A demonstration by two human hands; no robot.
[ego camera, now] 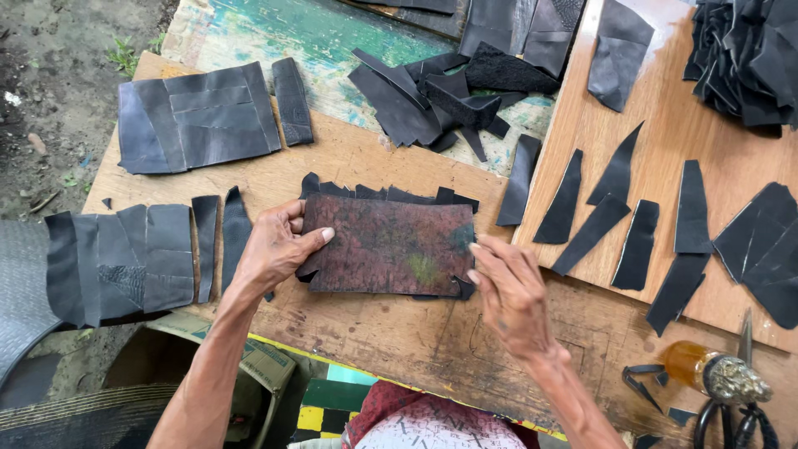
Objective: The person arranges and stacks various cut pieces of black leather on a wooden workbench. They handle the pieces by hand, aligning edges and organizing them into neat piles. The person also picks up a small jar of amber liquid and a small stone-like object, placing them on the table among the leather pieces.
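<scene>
Left hand point(270, 249) and right hand point(507, 291) press mottled board point(386, 245), seemingly flat.

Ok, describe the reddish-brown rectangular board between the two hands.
The reddish-brown rectangular board looks stiff and worn, mottled with dark and greenish stains. It lies flat on black leather pieces whose edges jut out along its top, on the wooden workbench. The left hand presses its left edge; the right hand touches its right edge.
</scene>
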